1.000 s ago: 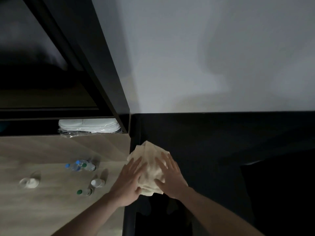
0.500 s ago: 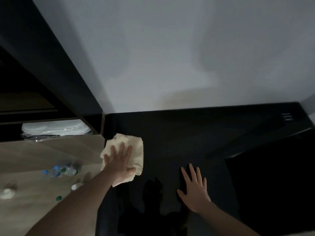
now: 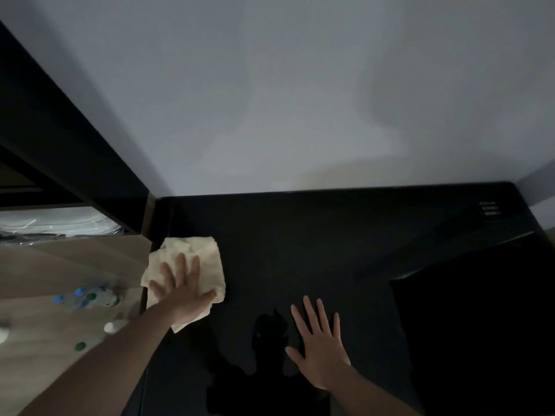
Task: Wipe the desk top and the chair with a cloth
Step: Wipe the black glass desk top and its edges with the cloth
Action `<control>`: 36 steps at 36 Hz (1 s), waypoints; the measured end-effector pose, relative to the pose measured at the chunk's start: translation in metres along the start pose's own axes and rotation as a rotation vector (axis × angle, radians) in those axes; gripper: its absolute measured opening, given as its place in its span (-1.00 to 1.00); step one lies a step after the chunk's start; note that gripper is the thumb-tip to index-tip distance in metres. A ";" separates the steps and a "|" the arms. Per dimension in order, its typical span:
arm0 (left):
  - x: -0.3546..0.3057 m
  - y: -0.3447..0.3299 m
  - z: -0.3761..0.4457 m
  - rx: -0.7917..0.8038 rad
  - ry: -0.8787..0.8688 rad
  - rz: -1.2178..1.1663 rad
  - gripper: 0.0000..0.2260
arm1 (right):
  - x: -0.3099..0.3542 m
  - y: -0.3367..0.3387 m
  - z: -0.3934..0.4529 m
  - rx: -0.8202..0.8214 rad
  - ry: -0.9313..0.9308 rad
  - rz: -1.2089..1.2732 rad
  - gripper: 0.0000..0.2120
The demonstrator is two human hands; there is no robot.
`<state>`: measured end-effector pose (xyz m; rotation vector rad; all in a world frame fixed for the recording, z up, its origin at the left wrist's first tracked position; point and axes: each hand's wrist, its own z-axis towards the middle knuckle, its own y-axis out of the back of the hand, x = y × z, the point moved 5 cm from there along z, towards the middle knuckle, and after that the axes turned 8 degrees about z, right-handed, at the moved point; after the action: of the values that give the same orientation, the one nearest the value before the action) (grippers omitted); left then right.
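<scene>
Fingers (image 3: pixel 179 265) of the left hand (image 3: pixel 183 291) lie straight, pressing the cloth (image 3: pixel 207 253) at centre-left on the dark desk top (image 3: pixel 300 241); right hand (image 3: pixel 322 349) flat, empty; wiping judged barely begun; chair unseen.

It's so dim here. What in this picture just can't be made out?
- Chair: nowhere in the head view.
- Black desk top: dust or smears lost in darkness.
- Cloth: near part covered by the left hand.
- Small bottles: blurred, labels unreadable.
- Marks at desk corner: too small.
- Right hand: desk beneath it hidden.
</scene>
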<state>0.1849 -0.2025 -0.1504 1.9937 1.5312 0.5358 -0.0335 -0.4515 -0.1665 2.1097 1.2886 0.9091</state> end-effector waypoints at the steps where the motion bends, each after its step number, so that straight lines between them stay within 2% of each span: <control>1: -0.002 -0.001 0.001 -0.014 -0.004 -0.011 -0.13 | -0.001 0.000 0.001 0.006 -0.002 0.000 -0.20; 10: -0.028 -0.007 -0.006 -0.038 -0.046 -0.076 -0.14 | -0.012 0.011 -0.011 -0.026 0.026 0.025 -0.26; 19: -0.094 -0.022 -0.015 -0.041 -0.094 -0.077 -0.19 | -0.090 0.033 -0.035 -0.078 -0.161 0.089 -0.25; 26: -0.175 -0.034 -0.022 -0.049 -0.124 -0.071 -0.23 | -0.173 0.041 -0.061 -0.103 -0.231 0.172 -0.25; 36: -0.325 -0.045 -0.037 -0.045 -0.106 -0.070 -0.28 | -0.301 0.062 -0.084 -0.109 -0.159 0.134 -0.24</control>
<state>0.0423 -0.4999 -0.1432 1.8963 1.5046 0.4258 -0.1608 -0.7433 -0.1526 2.1547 1.0057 0.8273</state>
